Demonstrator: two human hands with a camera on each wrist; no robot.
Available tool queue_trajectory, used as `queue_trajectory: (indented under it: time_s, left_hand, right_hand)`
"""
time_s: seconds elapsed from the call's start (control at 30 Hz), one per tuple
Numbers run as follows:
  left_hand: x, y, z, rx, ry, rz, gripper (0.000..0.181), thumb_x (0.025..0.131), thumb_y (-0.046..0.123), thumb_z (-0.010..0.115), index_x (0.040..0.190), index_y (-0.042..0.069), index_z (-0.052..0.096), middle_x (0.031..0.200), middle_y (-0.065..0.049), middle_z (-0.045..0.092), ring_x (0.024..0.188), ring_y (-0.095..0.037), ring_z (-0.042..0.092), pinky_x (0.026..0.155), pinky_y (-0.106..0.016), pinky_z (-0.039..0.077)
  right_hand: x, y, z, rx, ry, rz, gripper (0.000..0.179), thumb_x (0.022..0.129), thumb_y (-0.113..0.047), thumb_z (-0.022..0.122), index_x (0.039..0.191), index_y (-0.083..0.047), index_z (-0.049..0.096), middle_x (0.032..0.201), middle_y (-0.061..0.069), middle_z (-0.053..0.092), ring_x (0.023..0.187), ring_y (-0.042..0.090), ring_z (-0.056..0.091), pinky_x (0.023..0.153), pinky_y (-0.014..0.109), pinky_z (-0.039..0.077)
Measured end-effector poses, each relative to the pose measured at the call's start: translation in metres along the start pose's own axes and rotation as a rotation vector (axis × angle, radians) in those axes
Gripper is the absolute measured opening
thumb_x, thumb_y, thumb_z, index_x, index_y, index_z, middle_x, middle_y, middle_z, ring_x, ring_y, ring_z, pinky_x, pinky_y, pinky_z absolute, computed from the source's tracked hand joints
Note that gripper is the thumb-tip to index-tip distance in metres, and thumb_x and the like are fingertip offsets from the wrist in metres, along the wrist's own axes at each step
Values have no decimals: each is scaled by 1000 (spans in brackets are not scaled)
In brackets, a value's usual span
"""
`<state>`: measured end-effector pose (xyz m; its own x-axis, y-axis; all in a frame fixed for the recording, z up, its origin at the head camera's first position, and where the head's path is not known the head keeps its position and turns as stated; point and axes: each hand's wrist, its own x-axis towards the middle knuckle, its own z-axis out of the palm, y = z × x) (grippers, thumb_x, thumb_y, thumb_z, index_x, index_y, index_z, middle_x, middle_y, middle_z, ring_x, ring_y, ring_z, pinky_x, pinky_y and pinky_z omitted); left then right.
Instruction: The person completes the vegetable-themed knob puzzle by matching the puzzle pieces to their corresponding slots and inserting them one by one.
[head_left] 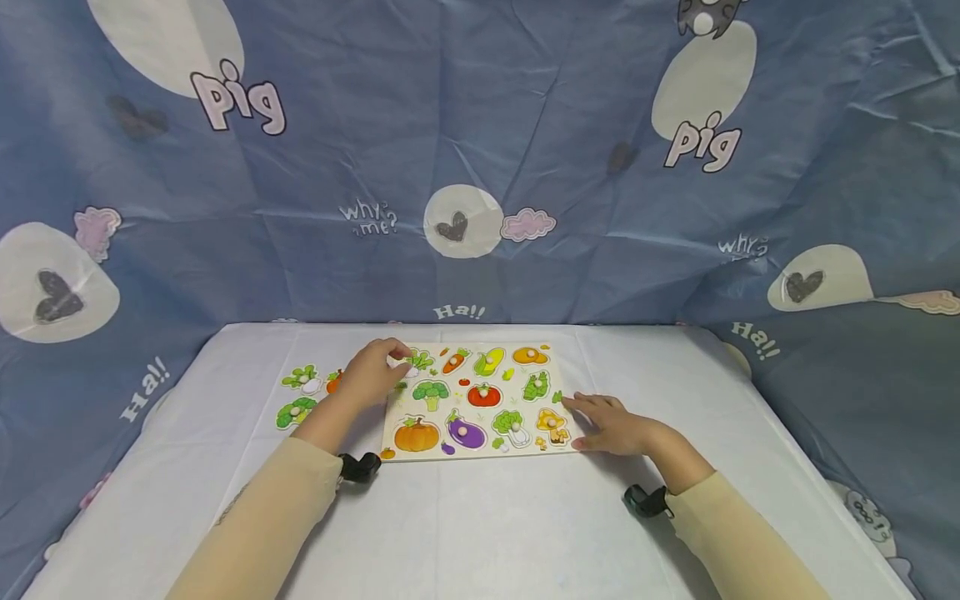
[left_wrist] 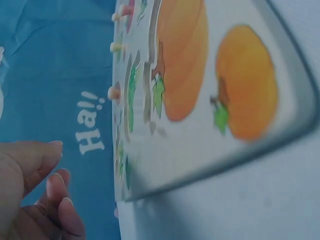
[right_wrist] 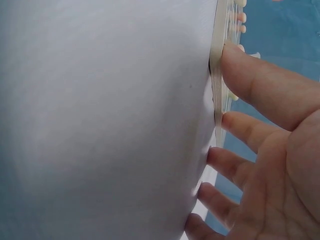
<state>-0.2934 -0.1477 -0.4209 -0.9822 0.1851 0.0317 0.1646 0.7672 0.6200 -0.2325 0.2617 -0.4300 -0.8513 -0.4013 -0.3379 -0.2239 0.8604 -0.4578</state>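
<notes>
A vegetable knob puzzle board (head_left: 480, 457) lies on the white cloth. My left hand (head_left: 369, 373) is over its upper left corner, thumb and forefinger bent beside the leafy green and white vegetable picture (head_left: 422, 361). In the left wrist view this hand (left_wrist: 37, 192) has a gap between the fingertips, with nothing between them. My right hand (head_left: 611, 423) rests at the board's right edge, fingers spread; in the right wrist view the thumb (right_wrist: 250, 75) touches that edge. Knobs stand on the tomato piece (head_left: 484, 396), eggplant piece (head_left: 465, 432) and several others.
Left of the board lie a loose broccoli piece (head_left: 295, 412) and a leafy green and white piece (head_left: 302, 379). An orange piece (head_left: 334, 382) is partly hidden behind the left hand. A blue printed curtain (head_left: 480, 275) hangs behind the table.
</notes>
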Motion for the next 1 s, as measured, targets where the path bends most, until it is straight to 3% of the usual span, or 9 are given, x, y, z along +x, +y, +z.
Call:
queue_trajectory:
  time_s: [0.23, 0.43, 0.57, 0.8, 1.0]
  left_hand:
    - [-10, -20, -9, -16, 34, -61, 29, 101, 21, 60, 125, 5, 62, 127, -19, 58, 105, -35, 60, 86, -48, 49]
    - [-20, -35, -16, 6, 112, -141, 28, 99, 16, 60, 122, 0, 63, 123, -24, 62, 111, -41, 60, 90, -53, 48]
    - [-24, -45, -19, 24, 140, -184, 26, 97, 15, 62, 118, 0, 64, 118, -25, 63, 107, -40, 61, 88, -52, 48]
    - [-30, -54, -22, 66, 153, -210, 20, 95, 12, 63, 110, -1, 64, 106, -22, 65, 94, -35, 62, 79, -48, 48]
    - [-32, -59, -22, 59, 133, -224, 21, 95, 11, 62, 112, -2, 63, 109, -23, 66, 97, -37, 62, 82, -49, 48]
  right_hand:
    - [0, 0, -1, -8, -2, -10, 80, 92, -41, 70, 158, -15, 32, 163, 21, 20, 146, 48, 13, 108, 72, 20]
    - [0, 1, -1, -3, -1, -14, 80, 92, -41, 70, 158, -14, 32, 163, 21, 19, 146, 48, 13, 108, 72, 19]
    - [0, 2, 0, -4, -2, -2, 81, 92, -42, 70, 158, -15, 32, 163, 20, 20, 146, 48, 13, 108, 72, 20]
    - [0, 1, 0, -5, 0, -7, 80, 92, -42, 70, 157, -14, 33, 163, 21, 20, 146, 48, 13, 108, 72, 19]
    - [-1, 2, 1, 20, 6, -22, 79, 93, -39, 70, 157, -12, 33, 162, 22, 20, 146, 48, 12, 109, 71, 18]
